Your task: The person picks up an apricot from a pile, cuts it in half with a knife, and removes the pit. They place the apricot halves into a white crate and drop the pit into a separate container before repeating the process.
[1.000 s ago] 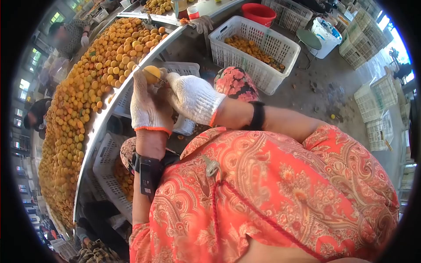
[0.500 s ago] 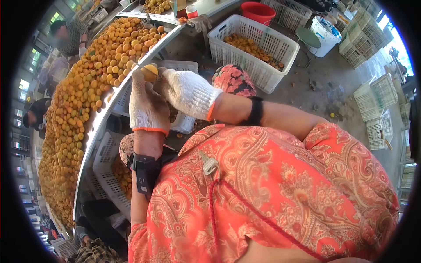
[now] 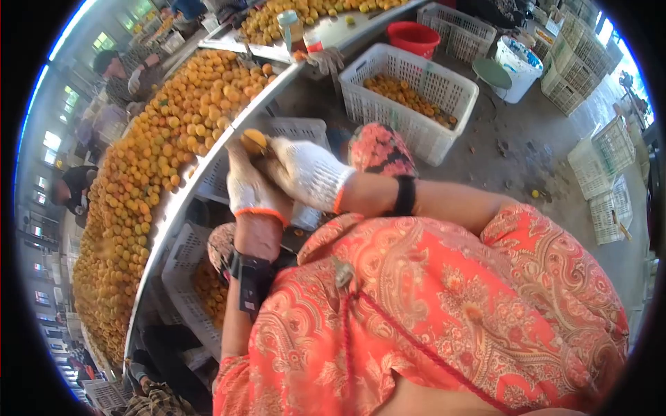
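Note:
Both of my hands wear white knit gloves with orange cuffs and meet in front of me, beside the metal table's edge. My left hand (image 3: 253,186) is closed round an orange-yellow apricot (image 3: 254,141), which shows above the fingertips. Pressed close against it from the right, my right hand (image 3: 311,172) has its fingers curled in at the fruit. Whatever lies inside those right fingers is hidden. A large heap of apricots (image 3: 149,166) covers the table (image 3: 161,216) to the left of my hands.
Below my hands stand white crates, one (image 3: 182,260) with fruit pieces. Another crate (image 3: 416,135) at the upper right holds halved fruit. Near it are a red basin (image 3: 413,38), a white bucket (image 3: 517,73) and a round stool (image 3: 491,72). Co-workers (image 3: 125,76) are across the table.
The whole view has shifted, so hands, table and crates appear lower and further right. Both hands stay together at the apricot, which still shows between them.

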Motion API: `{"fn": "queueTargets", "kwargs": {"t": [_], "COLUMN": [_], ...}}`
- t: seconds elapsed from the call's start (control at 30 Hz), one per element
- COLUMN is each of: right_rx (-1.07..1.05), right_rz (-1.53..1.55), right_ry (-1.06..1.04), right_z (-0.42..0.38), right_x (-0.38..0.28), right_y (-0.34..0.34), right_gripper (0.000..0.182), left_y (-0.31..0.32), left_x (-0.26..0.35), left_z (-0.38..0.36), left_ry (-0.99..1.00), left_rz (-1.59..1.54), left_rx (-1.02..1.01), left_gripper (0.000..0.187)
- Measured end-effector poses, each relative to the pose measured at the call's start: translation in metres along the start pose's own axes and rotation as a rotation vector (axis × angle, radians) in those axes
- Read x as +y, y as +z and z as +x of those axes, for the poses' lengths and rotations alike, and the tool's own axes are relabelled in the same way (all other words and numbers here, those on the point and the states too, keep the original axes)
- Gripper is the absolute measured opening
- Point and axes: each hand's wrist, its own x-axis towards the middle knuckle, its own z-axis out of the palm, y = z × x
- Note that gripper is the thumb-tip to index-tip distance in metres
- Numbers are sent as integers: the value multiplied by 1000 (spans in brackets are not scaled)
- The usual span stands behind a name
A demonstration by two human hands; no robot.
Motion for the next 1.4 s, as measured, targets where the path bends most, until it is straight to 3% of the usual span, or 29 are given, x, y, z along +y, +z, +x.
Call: {"fn": "queueTargets", "kwargs": {"t": [0.07,0.17,0.27,0.33,0.37,0.4,0.57,0.7,0.8,0.87,0.9,1.07,1.13,1.2,1.3,1.33,1.4], "right_rx": [-17,-21,156,80,109,99,-82,-96,-9,74,59,144,129,168,146,151,201], "right_rz": [161,123,189,227,55,49,266,369,222,3,70,78,18,30,53,85,80], "right_ry": [40,118,131,279,196,190,250,342,233,130,158,146,-109,-163,-149,-131,-213], "right_z": [-1,1,18,26,29,30,37,36,34,34,31,26,25,23,22,23,26], "right_x": [0,-17,-8,-12,-2,-1,8,-11,-16,-11,-13,-4,0,-4,-7,-14,-9], "right_y": [-5,-25,-29,-31,-27,-26,-25,-30,-27,-25,-27,-24,-31,-35,-42,-46,-41], "right_gripper": [31,32,36,39,45,48,50,48,45,41,40,39,38,28,26,27,27], "left_y": [8,-28,-25,-13,-3,0,-9,-6,-1,-7,-13,-5,-7,-6,-10,-24,-20], "left_x": [4,11,13,3,4,6,8,10,16,16,15,17,17,13,18,15,24], "left_z": [-13,19,-2,-3,-15,-17,-15,-17,-23,-25,-23,-27,-29,-26,-26,-17,-22], "left_ry": [79,230,219,355,393,226,131,103,-12,203,240,137,117,193,171,275,282], "left_rz": [-35,-44,245,420,497,385,367,314,263,429,423,-7,-48,-50,260,405,440], "left_rx": [41,-10,-178,-264,-273,-233,-241,-171,-114,-211,-234,-198,-262,-355,-282,-306,-435], "left_gripper": [47,48,47,40,29,33,33,32,30,25,24,29,30,32,35,33,36]}}
